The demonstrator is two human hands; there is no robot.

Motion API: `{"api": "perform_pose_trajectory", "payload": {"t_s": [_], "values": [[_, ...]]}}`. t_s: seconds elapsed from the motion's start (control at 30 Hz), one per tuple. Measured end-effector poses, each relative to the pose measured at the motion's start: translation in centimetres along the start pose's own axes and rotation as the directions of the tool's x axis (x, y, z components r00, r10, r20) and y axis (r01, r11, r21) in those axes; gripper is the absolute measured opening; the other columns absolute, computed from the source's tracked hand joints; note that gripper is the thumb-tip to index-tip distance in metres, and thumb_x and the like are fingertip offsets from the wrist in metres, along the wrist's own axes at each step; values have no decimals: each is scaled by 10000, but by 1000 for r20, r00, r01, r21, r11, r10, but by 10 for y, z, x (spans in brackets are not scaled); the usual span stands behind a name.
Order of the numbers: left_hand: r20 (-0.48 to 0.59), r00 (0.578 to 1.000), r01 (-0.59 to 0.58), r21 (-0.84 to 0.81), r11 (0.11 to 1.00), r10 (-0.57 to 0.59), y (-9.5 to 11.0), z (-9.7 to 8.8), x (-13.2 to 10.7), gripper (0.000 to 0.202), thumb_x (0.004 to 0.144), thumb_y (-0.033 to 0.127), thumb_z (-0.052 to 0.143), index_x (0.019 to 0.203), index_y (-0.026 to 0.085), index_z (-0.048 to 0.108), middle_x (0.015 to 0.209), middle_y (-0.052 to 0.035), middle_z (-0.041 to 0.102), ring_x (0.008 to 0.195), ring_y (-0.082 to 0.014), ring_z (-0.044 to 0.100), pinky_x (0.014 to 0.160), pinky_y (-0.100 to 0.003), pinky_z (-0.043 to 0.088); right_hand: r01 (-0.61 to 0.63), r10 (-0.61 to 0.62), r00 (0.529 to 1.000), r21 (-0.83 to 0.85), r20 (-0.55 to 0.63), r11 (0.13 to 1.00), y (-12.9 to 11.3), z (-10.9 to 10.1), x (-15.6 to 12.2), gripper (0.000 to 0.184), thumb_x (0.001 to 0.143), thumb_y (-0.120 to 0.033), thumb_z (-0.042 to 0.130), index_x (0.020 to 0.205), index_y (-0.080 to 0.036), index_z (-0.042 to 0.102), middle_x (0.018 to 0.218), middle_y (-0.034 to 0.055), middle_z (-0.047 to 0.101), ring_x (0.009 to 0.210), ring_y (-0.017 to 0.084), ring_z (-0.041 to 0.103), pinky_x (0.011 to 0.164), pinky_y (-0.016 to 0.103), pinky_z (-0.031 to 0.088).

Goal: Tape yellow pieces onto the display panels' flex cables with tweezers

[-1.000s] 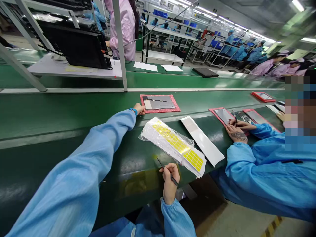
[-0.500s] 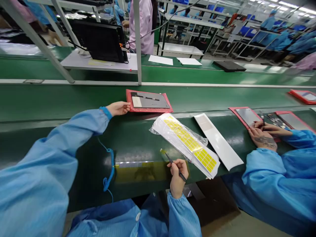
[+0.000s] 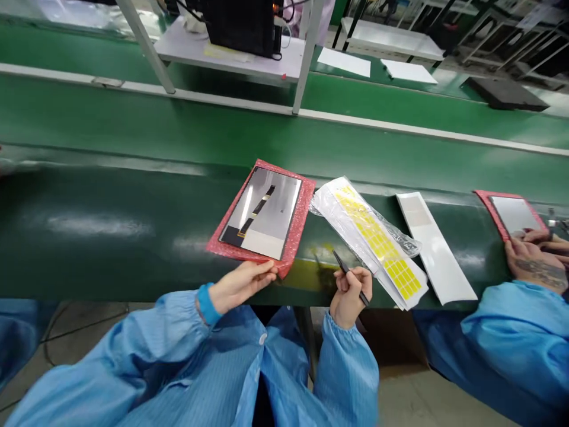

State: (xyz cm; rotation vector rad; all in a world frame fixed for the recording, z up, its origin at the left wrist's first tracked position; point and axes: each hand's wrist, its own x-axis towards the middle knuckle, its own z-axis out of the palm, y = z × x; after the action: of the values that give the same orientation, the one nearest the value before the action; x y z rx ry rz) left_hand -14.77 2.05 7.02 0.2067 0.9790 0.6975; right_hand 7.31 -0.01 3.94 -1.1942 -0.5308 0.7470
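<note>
The rectangular pink foam pad point(image 3: 303, 207) carrying a flat grey display panel point(image 3: 267, 210) has just moved: it has come from farther across the dark green conveyor belt point(image 3: 111, 237) to the belt's near edge, directly in front of the person, and it now lies turned at a slant in the lower middle of the frame. A thin black strip point(image 3: 255, 207) runs diagonally across the panel's face. The person's left hand point(image 3: 240, 286) reaches the pad's near corner, its fingers point(image 3: 267, 270) extended and lying along the pad's edge, though whether they actually grip the pad or only rest against it cannot be told. The right hand point(image 3: 349, 296) is curled closed around slim black tweezers point(image 3: 343, 265), their tips angled up and away, just short of a clear plastic bag point(image 3: 368, 237) holding a white sheet of small yellow labels point(image 3: 395, 267). The tweezers touch nothing visible. To the right of the bag lies a long white strip point(image 3: 438, 249). At the right edge of the frame, a co-worker's tattooed hand point(image 3: 531, 264) rests at a second pink foam pad point(image 3: 511, 213).
</note>
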Motion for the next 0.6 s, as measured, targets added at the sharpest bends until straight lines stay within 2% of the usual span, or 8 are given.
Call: {"api": "perform_pose_trajectory", "payload": {"t_s": [0.17, 0.27, 0.37, 0.4, 0.43, 0.5, 0.53, 0.6], "values": [[35, 998, 50, -106, 993, -47, -41, 27, 8, 123, 927, 200, 680, 845, 108, 687, 846, -72, 731, 720, -84, 695, 718, -123, 566, -21, 26, 989, -40, 145, 999, -23, 21, -20, 160, 705, -196, 642, 772, -196, 496, 571, -59, 555, 418, 61, 451, 407, 147, 258], [199, 976, 97, -31, 995, -89, -51, 19, -8, 204, 950, 286, 625, 968, 93, 690, 913, -134, 747, 710, -152, 719, 656, -209, 592, -47, 77, 962, -117, 263, 992, -26, 33, -27, 170, 708, -193, 642, 767, -202, 483, 605, -55, 571, 433, 73, 495, 390, 155, 245], [254, 945, -274, 269, 923, 207, -50, -7, -28, 228, 974, 328, 552, 941, 138, 674, 807, -88, 737, 629, -167, 696, 596, -256, 580, -66, 142, 911, -202, 387, 977, -14, 44, -26, 160, 722, -198, 651, 763, -203, 496, 594, -58, 576, 423, 81, 498, 395, 173, 280], [218, 884, -467, 400, 788, 413, -48, -16, -32, 214, 981, 304, 531, 918, 158, 674, 808, -67, 732, 672, -167, 700, 650, -272, 588, -72, 164, 888, -224, 430, 972, -9, 48, -24, 154, 723, -199, 652, 757, -202, 501, 585, -59, 577, 418, 84, 499, 405, 181, 301], [187, 766, -605, 530, 593, 615, -46, -25, -33, 195, 981, 264, 521, 912, 174, 679, 846, -56, 733, 760, -175, 710, 742, -299, 594, -75, 185, 865, -243, 466, 967, -3, 52, -23, 147, 721, -198, 649, 750, -201, 505, 578, -59, 578, 422, 90, 509, 420, 190, 325], [227, 499, -659, 726, 197, 836, -40, -40, -30, 184, 971, 173, 506, 979, 197, 689, 1027, -58, 730, 1018, -205, 686, 966, -381, 547, -69, 216, 823, -285, 525, 956, 7, 58, -20, 122, 720, -197, 635, 734, -200, 514, 557, -58, 575, 443, 105, 536, 462, 208, 376], [278, 420, -629, 775, 57, 864, -38, -45, -26, 209, 965, 139, 497, 1039, 201, 683, 1128, -67, 710, 1136, -223, 644, 1054, -432, 499, -62, 227, 809, -306, 541, 950, 11, 61, -19, 107, 723, -198, 624, 728, -200, 518, 546, -57, 574, 454, 112, 547, 481, 217, 395], [354, 372, -559, 824, -97, 858, -36, -52, -16, 284, 960, 93, 472, 1158, 200, 645, 1277, -89, 650, 1276, -244, 560, 1139, -507, 424, -46, 243, 800, -348, 548, 936, 16, 63, -19, 89, 729, -205, 608, 714, -201, 520, 531, -52, 573, 465, 120, 556, 507, 230, 420]]}}
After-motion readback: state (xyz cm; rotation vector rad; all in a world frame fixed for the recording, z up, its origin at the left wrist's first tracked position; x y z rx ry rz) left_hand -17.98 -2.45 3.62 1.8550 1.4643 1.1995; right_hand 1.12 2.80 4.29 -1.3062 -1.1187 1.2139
